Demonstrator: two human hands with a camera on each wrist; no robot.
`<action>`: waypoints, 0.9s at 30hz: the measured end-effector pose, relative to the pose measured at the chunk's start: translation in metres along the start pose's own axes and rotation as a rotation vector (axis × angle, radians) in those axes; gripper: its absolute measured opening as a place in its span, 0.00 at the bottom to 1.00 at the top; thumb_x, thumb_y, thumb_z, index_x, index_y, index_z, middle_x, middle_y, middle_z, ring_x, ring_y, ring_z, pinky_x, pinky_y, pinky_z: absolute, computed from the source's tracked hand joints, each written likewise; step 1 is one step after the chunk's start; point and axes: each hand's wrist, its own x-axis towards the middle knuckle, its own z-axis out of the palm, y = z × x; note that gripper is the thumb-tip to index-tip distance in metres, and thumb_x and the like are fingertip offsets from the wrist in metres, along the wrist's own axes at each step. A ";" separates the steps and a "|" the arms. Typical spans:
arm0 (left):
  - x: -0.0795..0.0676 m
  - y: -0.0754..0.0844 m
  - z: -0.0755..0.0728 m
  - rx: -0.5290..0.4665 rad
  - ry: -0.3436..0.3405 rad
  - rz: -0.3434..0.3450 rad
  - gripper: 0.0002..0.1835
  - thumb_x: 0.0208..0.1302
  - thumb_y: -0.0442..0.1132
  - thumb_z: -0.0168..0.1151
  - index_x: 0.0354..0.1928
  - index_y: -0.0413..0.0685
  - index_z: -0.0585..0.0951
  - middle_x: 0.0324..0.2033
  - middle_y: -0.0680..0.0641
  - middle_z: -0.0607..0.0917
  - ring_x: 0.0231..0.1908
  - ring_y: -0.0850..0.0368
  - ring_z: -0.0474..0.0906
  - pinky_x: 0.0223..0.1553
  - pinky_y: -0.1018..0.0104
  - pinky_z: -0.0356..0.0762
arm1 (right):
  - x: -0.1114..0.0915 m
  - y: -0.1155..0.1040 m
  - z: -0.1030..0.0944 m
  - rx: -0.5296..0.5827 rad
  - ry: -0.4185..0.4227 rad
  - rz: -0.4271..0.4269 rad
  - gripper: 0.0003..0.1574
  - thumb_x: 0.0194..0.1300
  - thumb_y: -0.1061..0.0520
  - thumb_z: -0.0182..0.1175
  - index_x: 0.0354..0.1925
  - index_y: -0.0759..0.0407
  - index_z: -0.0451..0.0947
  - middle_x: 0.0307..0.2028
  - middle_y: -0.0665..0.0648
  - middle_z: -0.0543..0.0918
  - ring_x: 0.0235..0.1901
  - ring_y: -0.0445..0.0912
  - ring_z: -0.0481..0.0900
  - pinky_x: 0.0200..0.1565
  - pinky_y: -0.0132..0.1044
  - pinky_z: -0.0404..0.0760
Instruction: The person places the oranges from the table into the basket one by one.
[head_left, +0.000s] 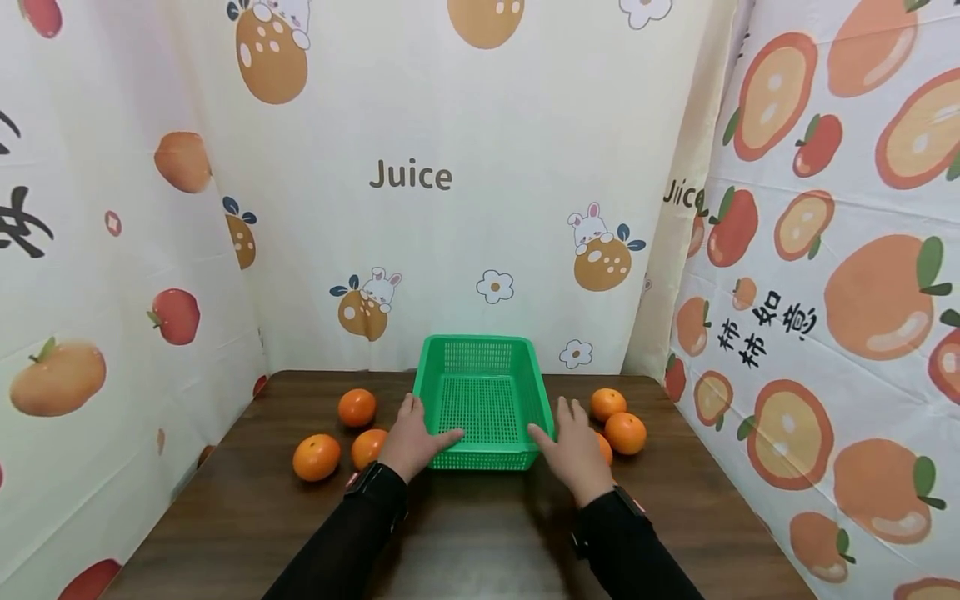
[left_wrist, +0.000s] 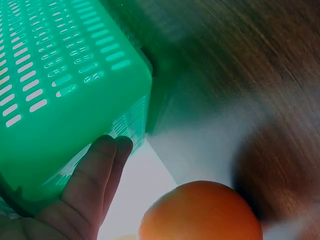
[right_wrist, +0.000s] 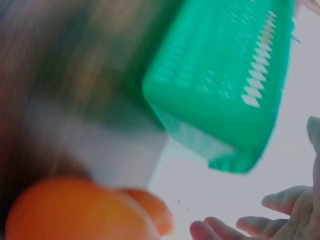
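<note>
A green plastic basket (head_left: 480, 460) with slotted walls stands on the table in the head view. At its left side is my left hand (head_left: 408, 440), fingers straight and thumb reaching over the near left corner. In the left wrist view, the extended fingertips (left_wrist: 104, 145) lie against or very near the basket wall (left_wrist: 75, 117); contact is hard to tell. My right hand (head_left: 573, 450) is spread by the basket's right side and holds nothing. The right wrist view is blurred, with a gap between that hand (right_wrist: 295, 215) and the basket (right_wrist: 215, 120).
Left of the basket lie three oranges (head_left: 317, 457), one (head_left: 367, 448) close beside my left hand. Several more oranges (head_left: 626, 433) are at the right, partly hidden behind my right hand. Fruit-printed curtains (head_left: 480, 208) stand behind the dark wooden table (head_left: 480, 542) and on both sides.
</note>
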 end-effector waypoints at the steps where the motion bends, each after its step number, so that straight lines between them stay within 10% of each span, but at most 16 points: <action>1: -0.001 -0.001 0.001 0.004 0.000 -0.004 0.70 0.59 0.77 0.69 0.84 0.33 0.51 0.85 0.33 0.46 0.80 0.33 0.59 0.75 0.38 0.67 | -0.005 0.004 -0.004 -0.007 0.024 -0.001 0.54 0.79 0.33 0.55 0.84 0.62 0.52 0.83 0.72 0.53 0.77 0.70 0.63 0.73 0.67 0.68; 6: -0.007 -0.006 0.004 0.001 0.016 -0.021 0.69 0.59 0.76 0.69 0.83 0.33 0.51 0.85 0.33 0.46 0.80 0.33 0.59 0.75 0.38 0.67 | -0.027 0.022 -0.022 -0.033 0.116 0.030 0.39 0.79 0.44 0.56 0.75 0.67 0.68 0.72 0.75 0.69 0.67 0.72 0.72 0.67 0.68 0.72; 17: -0.014 -0.004 0.005 0.005 0.032 -0.018 0.69 0.59 0.78 0.66 0.84 0.34 0.51 0.85 0.34 0.46 0.79 0.33 0.62 0.72 0.38 0.70 | -0.057 0.049 -0.005 -0.081 -0.123 0.188 0.48 0.73 0.36 0.63 0.68 0.75 0.66 0.56 0.81 0.68 0.48 0.74 0.76 0.52 0.69 0.79; 27: -0.004 -0.002 0.008 -0.015 0.042 -0.012 0.73 0.54 0.82 0.67 0.84 0.36 0.51 0.86 0.36 0.46 0.80 0.34 0.60 0.74 0.37 0.68 | -0.059 0.060 0.007 -0.079 -0.105 0.142 0.47 0.62 0.49 0.75 0.73 0.64 0.69 0.55 0.77 0.71 0.39 0.66 0.81 0.46 0.63 0.82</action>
